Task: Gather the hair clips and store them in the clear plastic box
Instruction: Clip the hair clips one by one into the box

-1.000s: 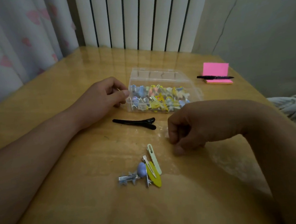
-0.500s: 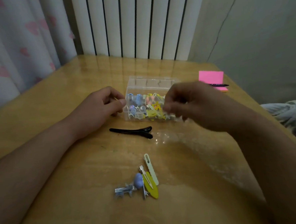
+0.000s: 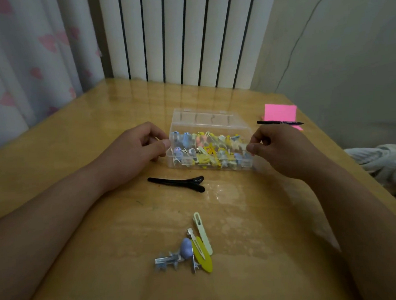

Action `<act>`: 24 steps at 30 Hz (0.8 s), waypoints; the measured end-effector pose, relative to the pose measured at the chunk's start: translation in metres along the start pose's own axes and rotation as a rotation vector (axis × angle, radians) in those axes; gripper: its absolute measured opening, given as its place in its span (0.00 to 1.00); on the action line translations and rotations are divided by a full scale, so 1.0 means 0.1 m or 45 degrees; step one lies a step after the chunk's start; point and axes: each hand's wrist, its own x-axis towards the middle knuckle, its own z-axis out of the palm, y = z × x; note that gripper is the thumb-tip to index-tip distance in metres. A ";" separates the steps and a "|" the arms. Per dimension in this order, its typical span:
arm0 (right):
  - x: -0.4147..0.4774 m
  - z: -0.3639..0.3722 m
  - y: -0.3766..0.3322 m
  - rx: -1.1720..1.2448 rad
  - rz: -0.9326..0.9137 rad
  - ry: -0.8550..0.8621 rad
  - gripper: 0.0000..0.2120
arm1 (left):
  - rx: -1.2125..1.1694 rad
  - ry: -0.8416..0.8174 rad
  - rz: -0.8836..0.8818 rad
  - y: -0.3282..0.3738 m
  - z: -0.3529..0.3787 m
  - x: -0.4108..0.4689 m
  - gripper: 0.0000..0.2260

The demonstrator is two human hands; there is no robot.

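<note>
The head view is the only one. The left hand (image 3: 136, 149) rests against the left end wall of the clear plastic box (image 3: 211, 141), fingers curled and thumb pressed to forefinger at the box's edge. It seems to pinch something thin and pale there, though what it is cannot be told. The right hand (image 3: 276, 145) is at the box's right end, fingers curled inward with thumb and forefinger close together at the wall; whether a clip is held between them cannot be told. The box sits between the two hands on the tabletop (image 3: 76, 143), open, and already well filled with small colourful clips.

Nearer the person than both hands, a long black clip (image 3: 178, 183) lies just in front of the box. Nearer still, between the forearms, is a small pile of hair clips (image 3: 189, 250): a yellow one, a pale cream one, a bluish-purple one and silver ones, touching or overlapping.

The step in hand looks like steadying or adjusting the box, partway through the gathering. The next move likely calls for one hand to draw back toward the body, pick from the pile or take the black clip, and carry it over the box's open top.

Beyond the right hand lie a pink sticky-note pad (image 3: 280, 113) and a black pen (image 3: 280, 122). No brand, label or writing can be read anywhere.
</note>
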 end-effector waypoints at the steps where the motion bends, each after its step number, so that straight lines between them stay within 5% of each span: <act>1: 0.00 0.00 0.00 -0.029 -0.002 0.000 0.05 | -0.001 0.002 0.002 0.00 0.00 0.00 0.05; 12: 0.00 0.04 -0.01 -0.213 0.003 0.104 0.07 | 0.017 -0.006 0.005 -0.02 0.00 0.02 0.06; 18: -0.07 0.02 -0.20 0.059 -0.132 0.274 0.04 | 0.004 0.005 -0.001 0.00 0.01 0.02 0.07; 24: -0.27 0.12 -0.52 0.267 -0.351 -0.043 0.02 | 0.003 0.011 -0.007 0.01 0.01 0.00 0.07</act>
